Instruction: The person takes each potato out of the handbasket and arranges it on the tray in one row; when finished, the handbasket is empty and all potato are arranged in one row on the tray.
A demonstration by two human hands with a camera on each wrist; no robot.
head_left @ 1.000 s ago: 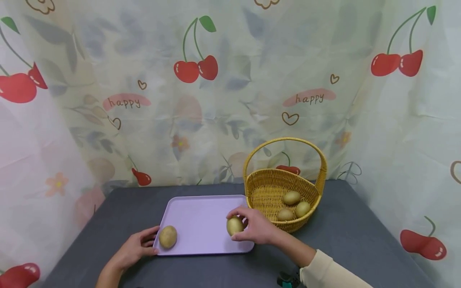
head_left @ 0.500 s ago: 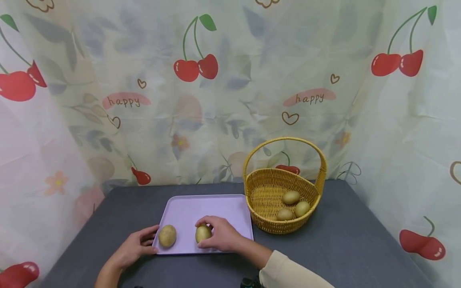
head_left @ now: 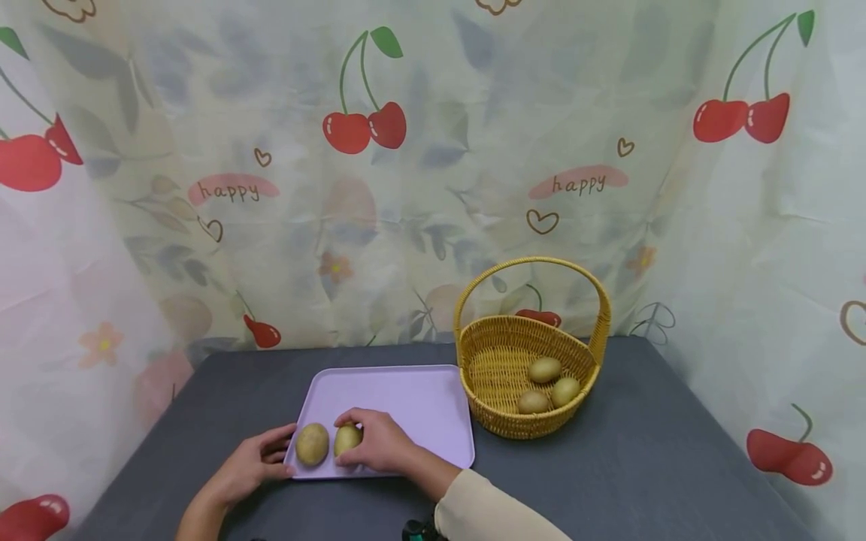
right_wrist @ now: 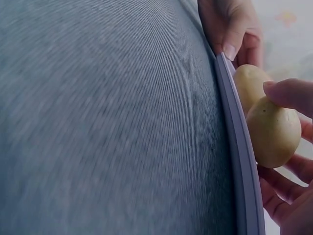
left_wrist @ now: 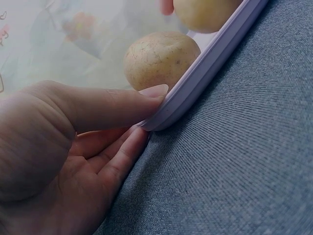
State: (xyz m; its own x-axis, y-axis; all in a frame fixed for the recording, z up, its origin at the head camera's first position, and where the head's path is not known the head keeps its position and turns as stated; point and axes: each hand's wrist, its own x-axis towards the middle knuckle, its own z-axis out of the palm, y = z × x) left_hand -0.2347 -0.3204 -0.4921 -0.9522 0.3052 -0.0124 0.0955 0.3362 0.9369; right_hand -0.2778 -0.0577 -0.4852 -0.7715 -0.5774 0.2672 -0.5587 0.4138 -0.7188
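Note:
My right hand (head_left: 381,443) holds a potato (head_left: 348,439) between thumb and fingers, low over the left part of a lilac tray (head_left: 406,394). Another potato (head_left: 312,444) lies on the tray just left of it, near the front left corner. At that corner my left hand (head_left: 245,467) pinches the tray's rim. In the left wrist view the thumb (left_wrist: 117,105) lies on the rim, with the other fingers along the outside. The right wrist view has the held potato (right_wrist: 274,132) in front of the other one, partly covering it.
A yellow wicker basket (head_left: 497,376) with a tall handle stands at the tray's right, with three potatoes (head_left: 544,370) inside. A dark grey cloth (head_left: 609,466) covers the table. Behind it hangs a cherry-print curtain (head_left: 433,188).
My right hand has carried its potato leftward across the tray, from beside the basket to next to the other potato. The left hand has stayed at the tray's corner.

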